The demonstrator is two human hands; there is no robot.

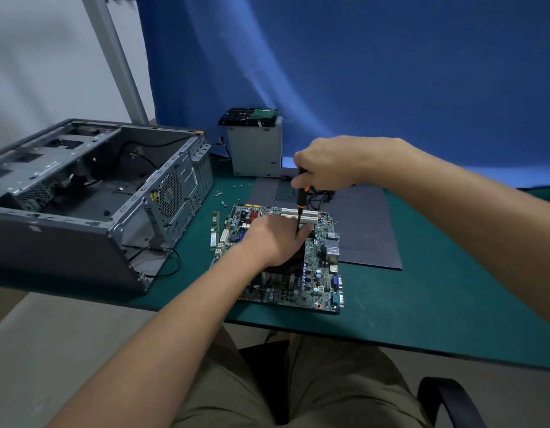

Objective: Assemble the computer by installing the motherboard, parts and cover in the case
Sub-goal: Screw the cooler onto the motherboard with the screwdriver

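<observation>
A green motherboard (314,282) lies flat on the green table mat. My left hand (277,239) rests on the black cooler fan (290,267) at the board's middle, fingers spread over it. My right hand (326,165) grips the top of a black and orange screwdriver (301,202), held upright with its tip down beside the left fingertips near the white expansion slots (300,214). The open grey computer case (91,193) lies on its side at the left. The dark side cover (366,230) lies flat behind the board.
A RAM stick (215,230) lies left of the board. Loose screws (219,194) sit near the case's rear. A grey power supply (256,149) with a hard drive (249,116) on top stands at the back. The table's front edge (391,341) runs close to my lap.
</observation>
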